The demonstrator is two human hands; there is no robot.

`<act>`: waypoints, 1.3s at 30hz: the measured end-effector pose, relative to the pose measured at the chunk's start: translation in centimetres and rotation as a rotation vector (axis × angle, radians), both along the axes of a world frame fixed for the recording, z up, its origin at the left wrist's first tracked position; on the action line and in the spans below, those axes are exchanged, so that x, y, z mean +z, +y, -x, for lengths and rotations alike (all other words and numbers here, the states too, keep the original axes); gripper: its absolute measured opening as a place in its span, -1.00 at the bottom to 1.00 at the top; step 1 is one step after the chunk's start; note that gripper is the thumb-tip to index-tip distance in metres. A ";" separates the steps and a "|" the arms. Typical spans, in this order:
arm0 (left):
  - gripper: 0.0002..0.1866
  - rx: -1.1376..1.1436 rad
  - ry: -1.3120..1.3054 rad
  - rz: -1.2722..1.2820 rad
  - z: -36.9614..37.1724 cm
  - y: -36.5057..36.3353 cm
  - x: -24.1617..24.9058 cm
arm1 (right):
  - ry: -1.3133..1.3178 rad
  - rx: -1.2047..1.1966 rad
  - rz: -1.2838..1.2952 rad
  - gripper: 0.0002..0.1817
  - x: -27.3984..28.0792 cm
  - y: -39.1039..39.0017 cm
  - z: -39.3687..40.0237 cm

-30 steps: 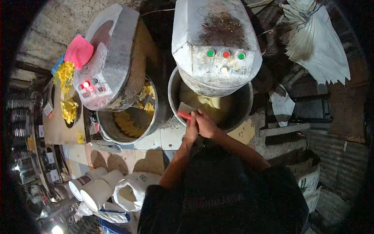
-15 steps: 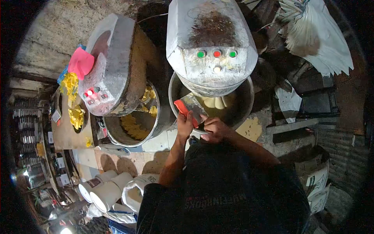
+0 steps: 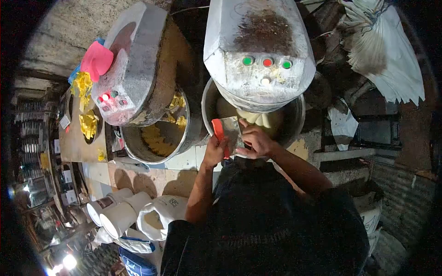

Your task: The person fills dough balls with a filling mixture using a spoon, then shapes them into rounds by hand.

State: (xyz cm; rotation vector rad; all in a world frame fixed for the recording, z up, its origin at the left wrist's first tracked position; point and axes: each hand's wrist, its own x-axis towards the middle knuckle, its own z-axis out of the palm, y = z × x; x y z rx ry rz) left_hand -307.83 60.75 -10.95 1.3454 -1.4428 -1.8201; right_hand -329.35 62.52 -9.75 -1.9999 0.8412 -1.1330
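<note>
My left hand is closed around the red handle of a dough scraper, held over the near side of a metal mixing bowl. At the free edge of its blade, my right hand has its fingers curled and its thumb near the lower corner. Whether any dough is between those fingers is hidden. Pale dough bulges in folds inside the bowl, just beyond my hands. Over the bowl stands the white head of a mixer with green and red buttons.
A second mixer stands to the left, its bowl holding yellow mixture. A pink scraper rests on it. White buckets and an open sack sit on the tiled floor. A white sack hangs at right.
The scraper has turned more upright. My right hand has moved up along the blade's edge, its fingers spreading slightly apart. The camera view has shifted a little.
</note>
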 end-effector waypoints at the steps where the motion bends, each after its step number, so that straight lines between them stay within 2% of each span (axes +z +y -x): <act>1: -0.87 0.043 0.016 0.042 0.2 0.1 -0.1 | 0.071 0.123 0.004 -0.69 0.5 0.0 -0.2; 2: -0.86 0.088 0.031 0.082 0.5 0.4 -0.1 | 0.143 0.250 0.007 -0.72 0.9 0.1 -0.4; 4: -0.85 0.088 0.058 0.045 0.8 0.7 1.2 | 0.105 0.257 0.048 -0.69 0.3 0.0 -2.0; 6: -0.83 0.084 0.083 0.007 0.6 0.9 0.8 | -0.217 -0.076 0.294 -0.53 -1.7 -0.5 -3.2; 7: -0.82 0.068 0.062 0.002 0.1 1.2 -0.2 | -0.055 -0.015 0.346 -0.53 -1.4 -1.3 -2.1; 8: -0.80 0.047 0.042 -0.004 -0.4 1.5 -1.1 | -0.054 -0.010 0.336 -0.53 -1.9 -1.7 -1.4; 10: -0.82 0.095 0.022 -0.025 -1.3 2.2 -1.4 | 0.202 -0.019 -0.168 -0.45 -4.1 -2.2 -0.4; 11: -0.84 0.173 0.009 0.017 -2.2 2.7 -2.1 | 0.150 -0.109 -0.081 -0.39 -7.0 -2.1 -0.3; 12: -0.86 0.253 -0.002 0.062 -3.0 3.0 -2.7 | 0.152 -0.102 -0.086 -0.39 -9.8 -1.5 0.4; 13: -0.87 0.289 0.036 -0.197 -3.6 3.2 -1.3 | 0.181 -0.097 -0.352 -0.39 -12.7 -0.4 1.4; 14: -0.86 0.326 0.012 -0.200 -4.5 3.9 -2.0 | 0.208 -0.096 -0.616 -0.38 -15.6 0.4 2.0; 15: -0.85 0.357 -0.015 -0.209 -5.5 5.2 -2.8 | 0.207 -0.098 -0.622 -0.38 -18.5 1.5 1.9; 16: -0.86 0.442 0.049 -0.179 -5.8 6.6 -3.1 | 0.361 -0.179 -0.814 -0.47 -21.5 2.5 1.6; 17: -0.86 0.527 0.116 -0.139 -6.0 7.7 -3.5 | 0.513 -0.260 -0.996 -0.45 -24.7 2.1 1.4; 18: -0.85 0.580 0.047 -0.124 -7.1 9.8 -6.0 | 0.506 -0.263 -0.996 -0.45 -28.3 0.8 1.5; 19: -0.86 0.638 0.008 -0.082 -7.5 11.2 -7.0 | 0.517 -0.031 -0.860 -0.38 -32.0 0.0 1.7; 20: -0.87 0.664 -0.004 -0.182 -7.9 12.3 -6.7 | 0.522 0.198 -0.712 -0.27 -34.3 -0.7 1.7; 21: -0.87 0.690 -0.015 -0.280 -8.3 13.4 -6.3 | 0.484 0.188 -0.593 -0.11 -35.0 -1.0 0.8; 22: -0.87 0.693 -0.018 -0.293 -9.4 15.6 -7.5 | 0.485 0.194 -0.604 -0.11 -36.6 -0.3 0.9; 24: -0.80 0.707 0.074 -0.397 -11.6 18.9 -10.4 | 0.554 0.066 -0.340 -0.17 -39.3 0.3 2.6; 25: -0.78 0.721 0.032 -0.299 -11.0 19.0 -9.7 | 0.583 -0.003 -0.206 -0.21 -40.3 0.7 2.4; 30: -0.76 0.794 -0.016 -0.327 -10.5 18.2 -8.1 | 0.692 -0.348 0.508 -0.35 -42.3 3.3 1.7; 31: -0.76 0.829 -0.025 -0.317 -10.0 16.8 -7.3 | 0.692 -0.359 0.516 -0.35 -34.9 0.9 0.8; 33: -0.73 0.852 0.004 -0.251 -10.1 15.1 -8.3 | 0.585 0.088 -1.088 -0.44 -17.0 -2.6 -1.9; 34: -0.69 0.887 0.037 -0.199 -9.7 14.1 -8.6 | 0.595 0.082 -1.078 -0.44 -14.3 -2.5 -2.5; 36: -0.68 0.720 0.172 -0.105 -8.7 10.8 -7.1 | 0.390 0.001 -0.956 -0.40 -9.7 -0.9 -3.5; 38: -0.73 0.639 0.010 0.089 -5.3 7.4 -3.9 | 0.231 -0.015 -0.394 -0.38 -3.1 1.3 -4.5; 39: -0.76 0.606 0.037 0.153 -3.9 6.0 -3.3 | 0.244 -0.009 -0.376 -0.38 -0.1 1.7 -5.2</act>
